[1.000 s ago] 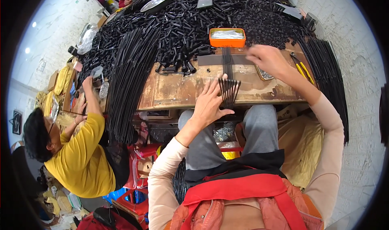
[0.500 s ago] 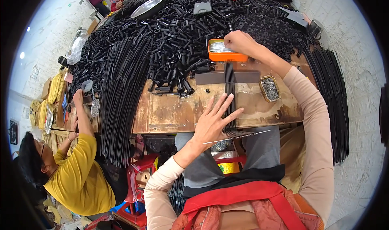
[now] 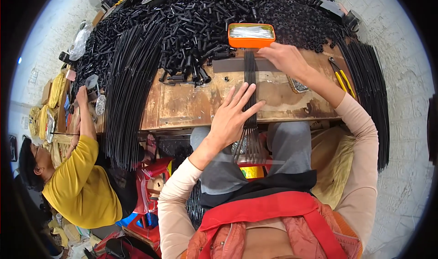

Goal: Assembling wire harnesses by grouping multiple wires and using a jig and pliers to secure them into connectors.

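My left hand (image 3: 232, 117) lies flat, fingers spread, over a row of thin black rods (image 3: 249, 76) laid across the table's front edge. Their near ends fan out over my lap, where a faint, blurred pale streak crosses them. My right hand (image 3: 289, 62) hovers right of the rods, just below an orange box (image 3: 252, 42) of thin silvery-white pins (image 3: 251, 32). Its thumb and fingers are pinched together; whatever they hold, if anything, is too small to make out. Under the rods lies a flat dark grey bar (image 3: 228, 66).
Black tubular parts (image 3: 191, 26) are heaped across the back. Long black rods hang over the edge at left (image 3: 130, 94) and right (image 3: 372, 99). Yellow-handled pliers (image 3: 343, 78) and a small tray of metal bits (image 3: 299, 86) lie rightward. A co-worker in yellow (image 3: 82, 181) sits left.
My right hand has come out of the orange box and moved down toward me. The rods' near ends now hang fanned lower over my lap. The view has shifted, bringing the pliers into sight.
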`<state>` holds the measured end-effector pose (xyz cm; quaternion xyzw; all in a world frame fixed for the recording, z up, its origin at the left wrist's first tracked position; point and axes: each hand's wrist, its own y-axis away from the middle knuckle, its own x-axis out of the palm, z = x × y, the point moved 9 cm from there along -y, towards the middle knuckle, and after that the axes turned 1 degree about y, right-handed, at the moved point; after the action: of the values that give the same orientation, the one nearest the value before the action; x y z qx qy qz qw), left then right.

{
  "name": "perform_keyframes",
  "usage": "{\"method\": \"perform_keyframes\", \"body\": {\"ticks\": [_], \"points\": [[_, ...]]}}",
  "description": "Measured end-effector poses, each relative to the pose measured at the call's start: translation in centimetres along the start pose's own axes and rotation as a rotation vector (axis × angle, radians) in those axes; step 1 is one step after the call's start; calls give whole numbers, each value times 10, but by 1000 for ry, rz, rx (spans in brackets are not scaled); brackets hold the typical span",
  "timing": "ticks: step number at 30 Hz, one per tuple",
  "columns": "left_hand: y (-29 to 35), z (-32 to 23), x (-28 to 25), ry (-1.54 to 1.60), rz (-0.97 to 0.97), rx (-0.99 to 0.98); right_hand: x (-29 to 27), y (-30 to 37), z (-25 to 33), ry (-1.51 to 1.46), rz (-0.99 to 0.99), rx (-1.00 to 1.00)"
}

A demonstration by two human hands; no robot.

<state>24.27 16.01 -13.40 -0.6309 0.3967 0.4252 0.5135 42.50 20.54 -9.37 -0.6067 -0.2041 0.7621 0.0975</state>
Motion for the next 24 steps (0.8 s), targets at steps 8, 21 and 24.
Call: {"method": "perform_keyframes", "body": {"ticks": [8, 21, 24], "points": [[1, -4, 1, 102, 1, -53, 18, 8, 0, 82, 27, -63], [3, -1, 6, 59, -4, -17, 16, 2, 7, 53, 12, -53], [3, -1, 4, 62, -2, -21, 15, -4, 6, 42, 17, -103]]}}
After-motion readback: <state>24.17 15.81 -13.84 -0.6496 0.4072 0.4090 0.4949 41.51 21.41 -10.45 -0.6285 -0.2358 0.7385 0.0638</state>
